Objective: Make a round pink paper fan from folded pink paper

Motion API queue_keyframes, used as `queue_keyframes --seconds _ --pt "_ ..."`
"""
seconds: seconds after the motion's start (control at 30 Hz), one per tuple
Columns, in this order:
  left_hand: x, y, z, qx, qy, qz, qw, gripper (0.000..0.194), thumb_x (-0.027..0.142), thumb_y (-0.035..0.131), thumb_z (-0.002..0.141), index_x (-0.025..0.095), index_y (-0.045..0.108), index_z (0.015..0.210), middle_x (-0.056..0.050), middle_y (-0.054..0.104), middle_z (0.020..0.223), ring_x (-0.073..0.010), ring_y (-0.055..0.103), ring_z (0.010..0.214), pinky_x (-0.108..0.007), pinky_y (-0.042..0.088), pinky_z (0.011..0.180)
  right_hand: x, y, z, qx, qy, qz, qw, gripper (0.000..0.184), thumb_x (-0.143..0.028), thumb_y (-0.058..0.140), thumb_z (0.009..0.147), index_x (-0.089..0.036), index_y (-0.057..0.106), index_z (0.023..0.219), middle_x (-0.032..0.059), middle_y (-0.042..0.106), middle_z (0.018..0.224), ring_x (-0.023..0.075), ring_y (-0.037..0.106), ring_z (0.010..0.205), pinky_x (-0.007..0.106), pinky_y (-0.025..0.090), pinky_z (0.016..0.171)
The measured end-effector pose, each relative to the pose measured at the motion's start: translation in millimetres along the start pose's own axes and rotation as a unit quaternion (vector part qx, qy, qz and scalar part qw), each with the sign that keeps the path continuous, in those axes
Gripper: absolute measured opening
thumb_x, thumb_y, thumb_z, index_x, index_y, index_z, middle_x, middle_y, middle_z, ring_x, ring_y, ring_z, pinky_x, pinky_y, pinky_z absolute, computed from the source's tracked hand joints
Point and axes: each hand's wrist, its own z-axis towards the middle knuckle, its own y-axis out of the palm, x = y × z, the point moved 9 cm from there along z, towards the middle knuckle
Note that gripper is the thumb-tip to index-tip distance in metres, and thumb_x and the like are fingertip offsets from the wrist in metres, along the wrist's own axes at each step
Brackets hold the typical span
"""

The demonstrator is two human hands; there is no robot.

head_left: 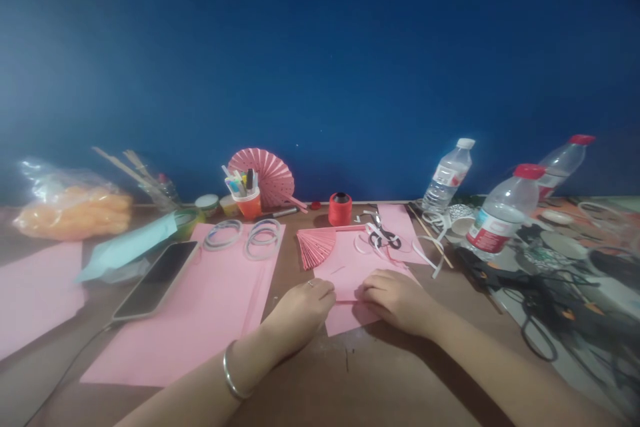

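Observation:
My left hand is closed on the left part of a pink sheet of paper, its fingers curled and a ring on one. My right hand grips the same sheet on the right, fingers bent along a folded edge. Between the hands a crease runs across the paper, and a lower flap lies on the table. My fingertips are partly hidden. Just beyond the sheet sit a small pleated pink fan, black-handled scissors and tangled white strips.
A red thread spool, an open pink fan and a pen cup stand at the back. Left are tape rolls, large pink paper and a phone. Bottles and cables crowd the right.

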Motion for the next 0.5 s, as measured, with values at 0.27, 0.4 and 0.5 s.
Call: queue_keyframes --seconds 0.27,0.4,0.5 --pt "6 2.0 -1 0.030 0.012 -0.008 0.999 0.018 0.009 0.038 0.084 0.015 0.056 0.083 -0.007 0.056 0.080 -0.0171 0.054 0.079 -0.029 0.046 0.070 7 2 -1 0.014 0.006 0.077 0.997 0.028 -0.027 0.038 0.090 -0.018 0.064 0.087 0.0059 0.062 0.090 0.0164 0.053 0.085 0.030 0.041 0.075" --pt "7 3.8 -1 0.011 0.006 0.006 1.000 0.016 0.006 0.042 0.081 0.014 0.056 0.082 -0.007 0.056 0.080 -0.0181 0.053 0.077 -0.029 0.046 0.069 12 2 1 0.030 0.020 0.163 0.986 0.021 -0.027 0.047 0.087 -0.019 0.066 0.083 0.0045 0.063 0.088 0.0153 0.054 0.085 0.029 0.042 0.077" --pt "11 3.6 0 -0.009 0.008 0.028 1.000 0.015 0.003 0.045 0.078 0.013 0.056 0.079 -0.006 0.056 0.079 -0.0187 0.053 0.073 -0.030 0.047 0.065 16 2 1 0.035 0.033 0.196 0.980 0.016 -0.026 0.052 0.084 -0.020 0.067 0.082 0.0034 0.064 0.088 0.0147 0.054 0.086 0.028 0.042 0.078"
